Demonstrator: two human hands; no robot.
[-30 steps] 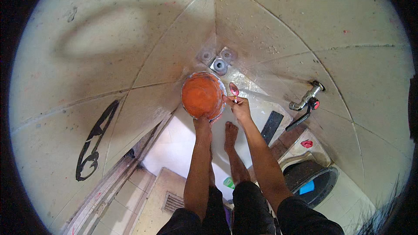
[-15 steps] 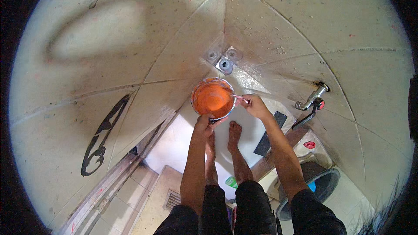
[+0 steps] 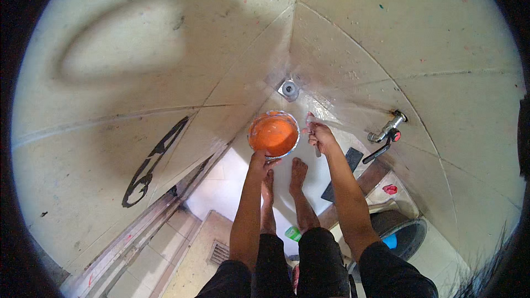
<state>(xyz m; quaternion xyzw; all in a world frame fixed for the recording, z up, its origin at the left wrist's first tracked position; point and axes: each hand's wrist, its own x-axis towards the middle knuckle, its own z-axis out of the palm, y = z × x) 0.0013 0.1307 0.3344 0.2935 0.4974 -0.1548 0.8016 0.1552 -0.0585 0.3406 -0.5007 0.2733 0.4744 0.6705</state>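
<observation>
My left hand (image 3: 264,162) grips the near lower edge of a round tub (image 3: 298,136), its thumb at the rim and fingers underneath. Inside, the tub is bright orange, and whitish smears run along its rim. To the right of the tub, my right hand (image 3: 320,135) is closed around a small hand tool (image 3: 318,153). A greyish handle end sticks out below the fist and a pale, pinkish end above it; its exact kind is hard to make out. The tool is apart from the tub.
A metal drain fitting (image 3: 289,89) sits in the corner beyond the tub. On the right wall is a tap (image 3: 389,132) with a red-marked lever. A dark flat strip (image 3: 353,160), a red item (image 3: 390,189), a black bucket (image 3: 422,237) and a green item (image 3: 292,233) lie nearer.
My right hand has drawn the tool away from the tub's right rim and turned it more upright. The tub sits slightly lower and further right in the picture, and the view has shifted.
</observation>
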